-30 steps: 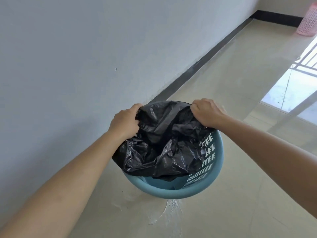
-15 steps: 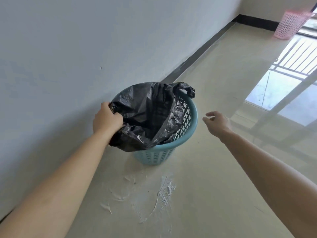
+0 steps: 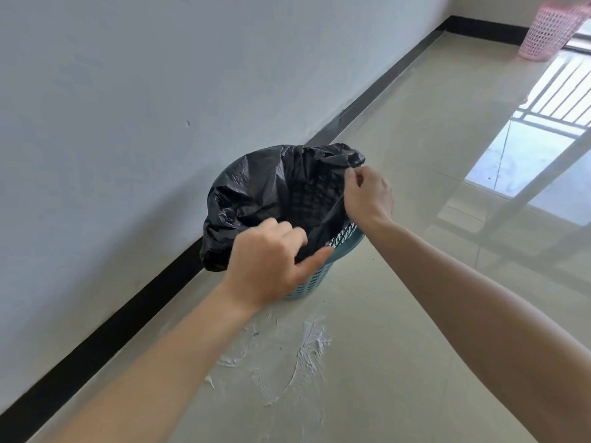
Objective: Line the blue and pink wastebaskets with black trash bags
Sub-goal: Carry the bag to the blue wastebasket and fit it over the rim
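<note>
The blue wastebasket (image 3: 319, 276) stands on the floor by the wall, and a black trash bag (image 3: 271, 190) fills its mouth and folds over the rim on the wall side. My left hand (image 3: 265, 263) pinches the bag's edge at the near rim. At the right rim my right hand (image 3: 367, 196) grips the bag's edge between thumb and fingers. A strip of bare blue lattice (image 3: 345, 235) shows between the two hands. The pink wastebasket (image 3: 543, 33) stands empty in the far right corner.
A white wall with a black baseboard (image 3: 128, 318) runs along the left. Smears of white plaster (image 3: 303, 350) mark the tiled floor just in front of the blue basket. Bright window light with a railing's reflection (image 3: 550, 100) falls on the floor at right.
My right hand, free half a second ago, has come back and taken the bag's edge at the right rim. My left hand has shifted from the wall side to the near rim.
</note>
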